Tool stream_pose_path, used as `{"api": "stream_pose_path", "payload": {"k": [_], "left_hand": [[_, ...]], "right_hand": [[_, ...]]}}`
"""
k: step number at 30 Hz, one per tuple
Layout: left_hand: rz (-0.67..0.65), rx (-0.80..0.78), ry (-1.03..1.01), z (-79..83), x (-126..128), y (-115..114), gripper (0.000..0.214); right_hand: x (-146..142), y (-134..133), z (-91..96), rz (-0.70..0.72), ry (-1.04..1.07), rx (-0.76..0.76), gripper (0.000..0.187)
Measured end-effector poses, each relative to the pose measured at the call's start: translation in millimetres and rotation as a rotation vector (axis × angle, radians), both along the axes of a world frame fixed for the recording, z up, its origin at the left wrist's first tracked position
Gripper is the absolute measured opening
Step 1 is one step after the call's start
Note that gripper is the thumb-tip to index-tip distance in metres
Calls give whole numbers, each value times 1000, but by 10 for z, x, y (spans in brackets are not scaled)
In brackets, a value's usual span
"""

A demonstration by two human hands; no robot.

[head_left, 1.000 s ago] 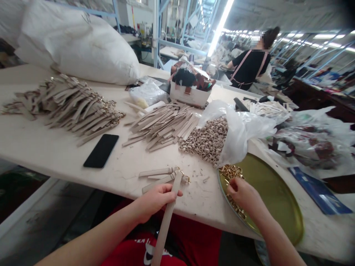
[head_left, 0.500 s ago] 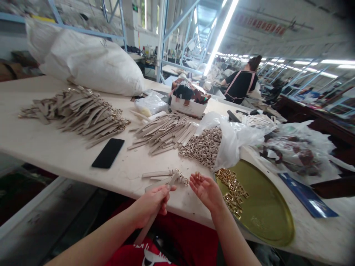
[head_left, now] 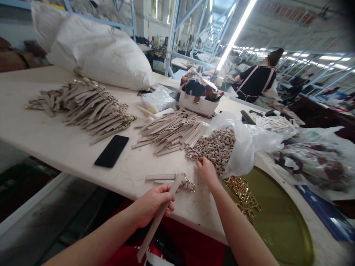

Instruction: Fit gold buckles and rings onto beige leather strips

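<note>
A long beige strap (head_left: 156, 225) runs slantwise through my left hand (head_left: 154, 203), which is closed on it near the table's front edge. Behind its upper end, a few finished-looking straps with gold buckles (head_left: 188, 183) lie on the table. My right hand (head_left: 206, 170) reaches to the near edge of a heap of small beige loops (head_left: 216, 146) spilling from a clear plastic bag (head_left: 242, 147). Its fingertips are pinched together at the loops; what is between them is hidden. Gold buckles (head_left: 244, 195) lie on the round olive-gold tray (head_left: 285, 218) right of my right forearm.
Loose straps (head_left: 172, 131) are heaped behind my hands, and a larger pile of buckled straps (head_left: 88, 107) lies left. A black phone (head_left: 111, 151) rests in front of it. Further back are a white sack (head_left: 102, 55) and a white box (head_left: 198, 104). A person (head_left: 255, 81) stands beyond.
My right hand has moved forward from beside the buckled straps, turning from palm up to palm down, to the heap of loops. My left hand still holds the strap. The view has shifted slightly.
</note>
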State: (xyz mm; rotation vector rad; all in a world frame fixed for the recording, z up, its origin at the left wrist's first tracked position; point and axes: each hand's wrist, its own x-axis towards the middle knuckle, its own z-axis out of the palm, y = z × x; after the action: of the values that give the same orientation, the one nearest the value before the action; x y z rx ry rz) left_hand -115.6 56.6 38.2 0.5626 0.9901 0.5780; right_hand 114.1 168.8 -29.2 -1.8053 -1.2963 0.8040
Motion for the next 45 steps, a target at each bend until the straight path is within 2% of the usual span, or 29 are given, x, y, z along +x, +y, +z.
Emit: {"api": "stream_pose_path", "payload": {"k": [3,7,11,14,17,21,23,25,31,35,39,42,45], "left_hand": [[-10,-9,-7,-26,1,56,29],[-36,-11,6,-34,5,99,24],[-76,13,23,-17,31,93,19],[-69,24,11,13,51,52,19],[-80,39,8,43,67,-13,20],[-125,113,62,52,100,-112,18],[-139,174,112,34,120,-156,18],[-144,246,154,-1,138,-190,18],[-108,455,293,-134,152,-221,22],[-97,574,404,-162,123,-222,21],[-124,644,470,-143,80,-247,21],[-164,644,540,-125,58,-271,21],[-246,682,619,-94,50,-276,24]], "right_hand": [[-17,65,-24,28,-158,7,3],[-11,27,-6,99,-251,10,4],[25,-120,46,131,-236,17,9],[13,-307,97,139,-162,-10,22],[-78,-557,158,175,102,-89,33],[-280,-879,251,170,780,-208,34],[-379,-994,296,132,958,-205,34],[-464,-1074,340,98,1032,-188,32],[-630,-1196,439,18,1009,-104,39],[-695,-1259,419,39,1096,-155,31],[-719,-1303,346,54,1161,-199,31],[-703,-1311,305,58,1110,-130,30],[-675,-1317,292,51,959,-34,25]]}}
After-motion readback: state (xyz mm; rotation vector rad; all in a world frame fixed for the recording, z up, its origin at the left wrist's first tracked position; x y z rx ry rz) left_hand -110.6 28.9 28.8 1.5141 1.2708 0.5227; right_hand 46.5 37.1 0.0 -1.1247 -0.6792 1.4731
